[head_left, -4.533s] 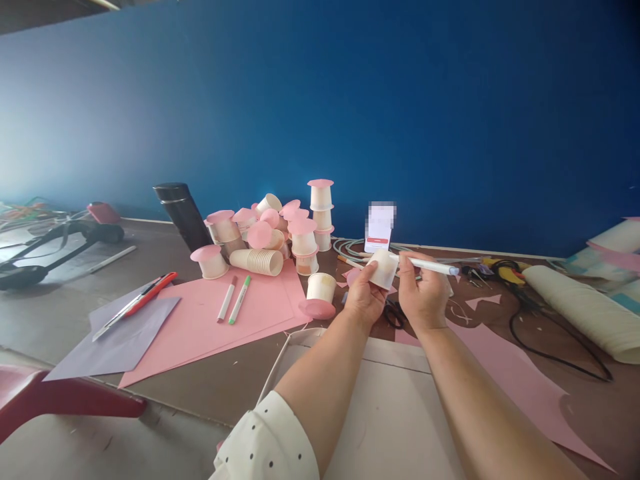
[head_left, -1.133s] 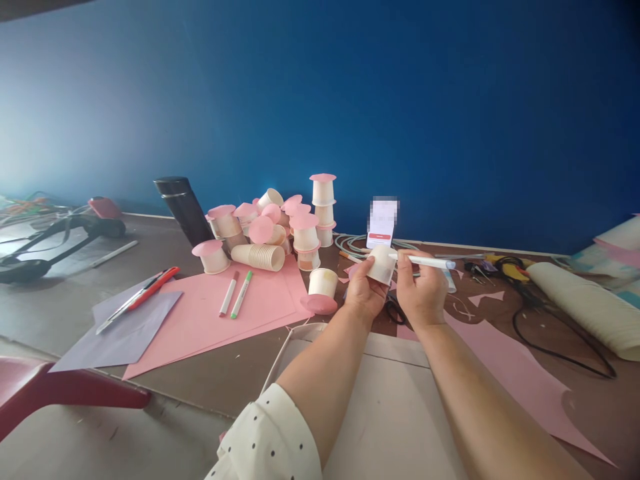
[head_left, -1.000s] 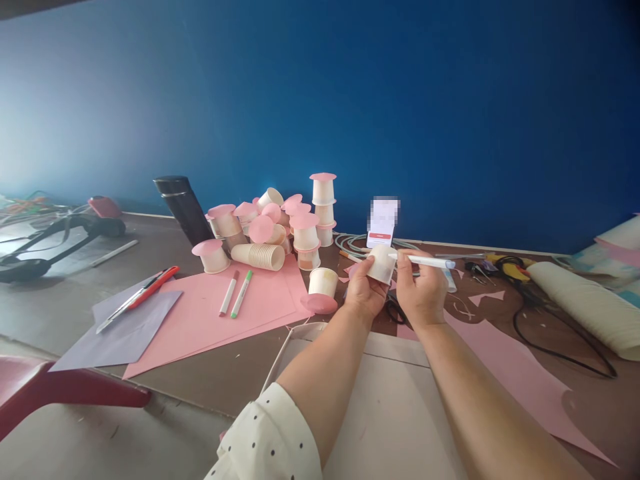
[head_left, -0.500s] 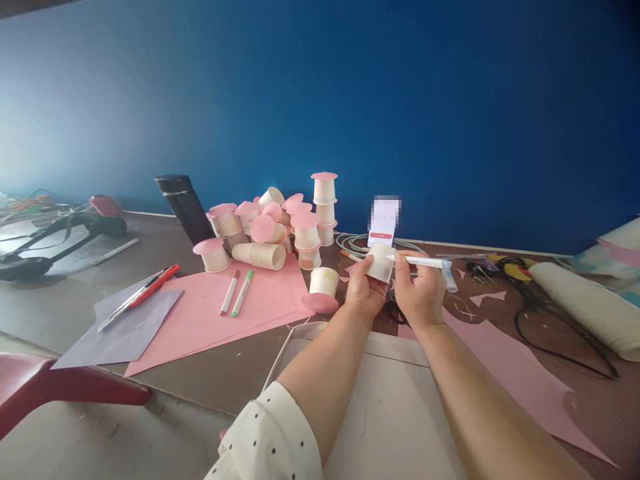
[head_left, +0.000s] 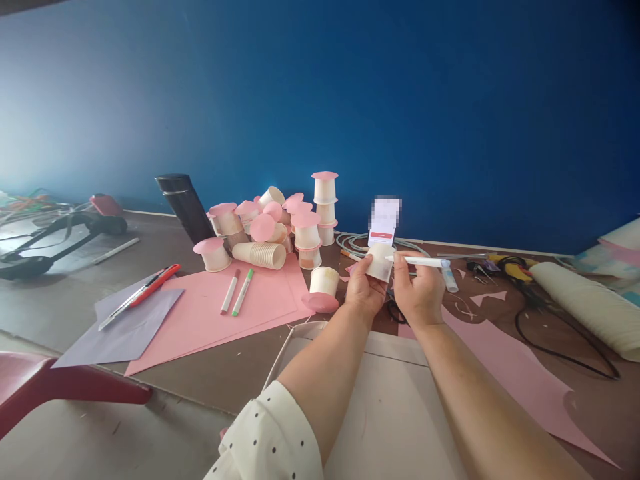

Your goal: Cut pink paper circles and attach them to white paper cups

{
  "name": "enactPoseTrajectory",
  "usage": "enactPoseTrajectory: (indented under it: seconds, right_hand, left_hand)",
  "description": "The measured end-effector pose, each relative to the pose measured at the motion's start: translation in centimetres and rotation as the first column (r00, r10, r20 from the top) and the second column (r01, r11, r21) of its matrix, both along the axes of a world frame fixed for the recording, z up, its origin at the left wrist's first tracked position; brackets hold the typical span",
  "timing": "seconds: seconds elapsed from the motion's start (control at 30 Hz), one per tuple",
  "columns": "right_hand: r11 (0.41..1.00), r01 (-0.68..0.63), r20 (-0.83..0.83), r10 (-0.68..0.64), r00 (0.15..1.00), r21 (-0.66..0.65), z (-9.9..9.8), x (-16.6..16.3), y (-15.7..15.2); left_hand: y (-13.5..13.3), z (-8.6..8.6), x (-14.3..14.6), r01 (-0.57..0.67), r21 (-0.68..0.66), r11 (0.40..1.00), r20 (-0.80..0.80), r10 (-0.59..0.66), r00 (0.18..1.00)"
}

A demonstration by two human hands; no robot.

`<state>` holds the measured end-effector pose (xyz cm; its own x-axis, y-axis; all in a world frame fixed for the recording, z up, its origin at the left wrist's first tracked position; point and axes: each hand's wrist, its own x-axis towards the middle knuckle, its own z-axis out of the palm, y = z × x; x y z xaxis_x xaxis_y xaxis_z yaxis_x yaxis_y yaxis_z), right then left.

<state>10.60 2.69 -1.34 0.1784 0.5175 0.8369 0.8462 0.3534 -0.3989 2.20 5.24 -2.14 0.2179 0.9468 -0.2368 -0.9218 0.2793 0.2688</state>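
My left hand (head_left: 367, 288) is wrapped round a small white paper cup (head_left: 380, 262), holding it up at the middle right. A white marker pen (head_left: 424, 262) is pinched in my right hand (head_left: 419, 290), its tip at the cup's side. Whether there is a mark on the cup is too small to tell. Just behind the cup stands a phone (head_left: 385, 220) with a lit screen, partly blurred. Left of my hands, another paper cup (head_left: 324, 281) rests on a pink paper disc (head_left: 321, 303).
Paper cups with pink discs (head_left: 307, 230) are piled and stacked by the blue wall. Two markers (head_left: 243, 293) lie on pink paper (head_left: 200, 313). A red utility knife (head_left: 150, 290), a black flask (head_left: 184, 208), a pale roll (head_left: 583, 303) and black cable (head_left: 550, 350) lie around.
Almost nothing differs. Both hands keep their hold on the cup and the marker pen, with only a very slight shift.
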Motion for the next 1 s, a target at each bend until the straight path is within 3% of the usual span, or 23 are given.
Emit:
enactPoseTrajectory:
  seconds: [0.5, 0.73, 1.0]
  right_hand:
    - [0.997, -0.026, -0.097, 0.033, 0.995, 0.073, 0.56, -0.33, -0.39]
    - [0.992, -0.088, -0.035, 0.091, 0.995, 0.090, 0.45, -0.43, -0.39]
    - [0.995, -0.065, 0.006, 0.065, 0.998, 0.079, 0.39, -0.63, -0.28]
  left_hand:
    - [0.31, -0.21, 0.14, -0.048, -0.008, 0.999, 0.030, 0.048, 0.998]
    - [0.12, -0.08, 0.30, -0.046, 0.011, 0.999, 0.020, 0.046, 0.999]
    - [-0.13, 0.15, 0.31, -0.039, 0.030, 0.999, 0.033, 0.038, 0.999]
